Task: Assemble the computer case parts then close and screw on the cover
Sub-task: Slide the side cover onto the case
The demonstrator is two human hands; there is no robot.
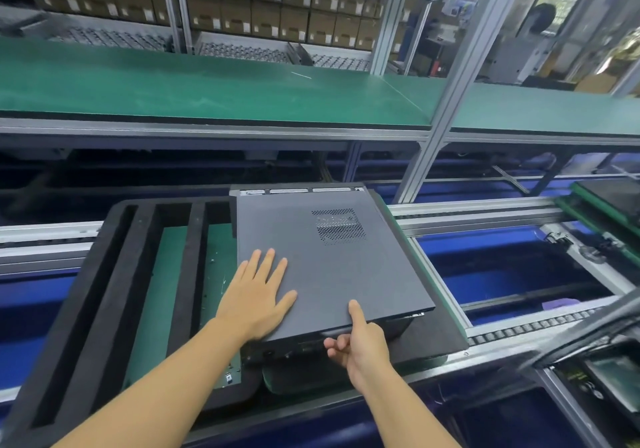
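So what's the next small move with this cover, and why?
Probably slide the side cover away from the person until it seats. The left hand lies flat on it, the right hand pinches its near edge, and a strip of the computer case shows beyond its far edge.

Cardboard boxes [221, 4] fill shelves [104, 37] behind a green-topped desk [207, 91]; nearer, a slotted black foam tray [104, 274] lies across conveyor rails [485, 215].

An electronics assembly line in a factory: green-matted benches [207, 91] on aluminium framing [446, 108], roller conveyor rails [519, 330] (blue beneath), shelves of labelled cartons [277, 4] behind.
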